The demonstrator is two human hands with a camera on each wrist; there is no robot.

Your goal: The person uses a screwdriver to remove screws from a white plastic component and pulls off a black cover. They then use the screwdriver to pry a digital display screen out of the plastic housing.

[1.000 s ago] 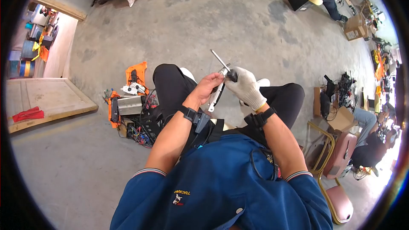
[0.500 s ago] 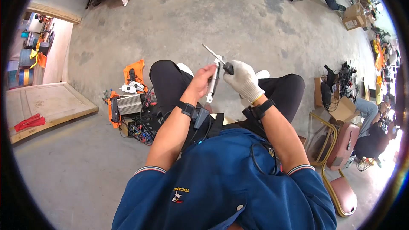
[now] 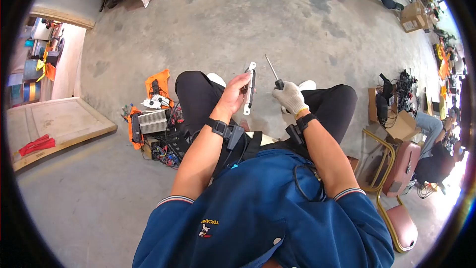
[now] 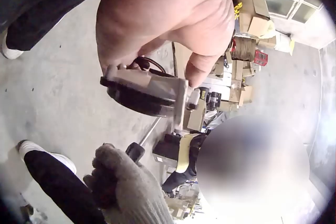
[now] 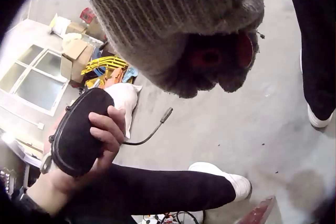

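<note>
Bare, my left hand (image 3: 232,98) grips a part with an oval black face, a pale body and metal tabs at its ends (image 3: 249,92). In the right wrist view the black oval face of this part (image 5: 84,129) shows, with a short dark cable (image 5: 149,137) hanging by it and fingers wrapped over its edge. My right hand (image 3: 292,98), in a knitted grey-white glove, holds a screwdriver (image 3: 279,85) by its black handle. Its shank points up and away, apart from the oval part. Red shows at the handle end (image 5: 244,50) inside the glove.
Left of my knees lie orange-cased electronics with a finned metal block (image 3: 152,122) and tangled wires. Farther left is a wooden panel (image 3: 64,114) bearing a red cloth (image 3: 37,145). At right stand a pink chair (image 3: 400,168) and a cardboard box (image 3: 402,125). Other people sit farther off.
My right hand has drawn the screwdriver away to the right; its shank earlier crossed the oval part's upper end. The part now stands more upright in my left hand.
</note>
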